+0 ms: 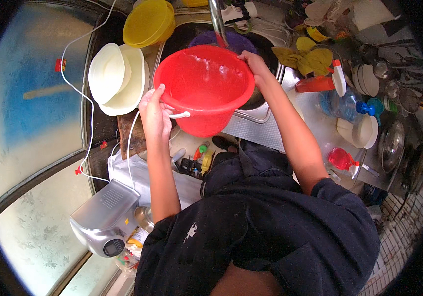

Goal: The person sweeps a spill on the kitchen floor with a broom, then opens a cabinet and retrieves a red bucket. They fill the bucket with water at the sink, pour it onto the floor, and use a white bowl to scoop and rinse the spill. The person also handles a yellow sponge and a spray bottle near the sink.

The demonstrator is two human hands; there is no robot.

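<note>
Both my hands hold a red plastic bucket by its rim, over the near edge of a stainless steel sink. My left hand grips the near left side, beside the white handle. On the far right side, my right hand has its thumb at the rim and its fingers mostly hidden behind the wall. The bucket's mouth faces up towards me, and its inside looks wet. A chrome faucet comes down just behind the far rim. Partly hidden beyond the bucket, a purple basin sits in the sink.
Yellow basins and white basins stand left of the sink. Rightward on the steel counter are a red spray bottle, a blue plastic jug and yellow cloths. A silver appliance with a white cord stands lower left.
</note>
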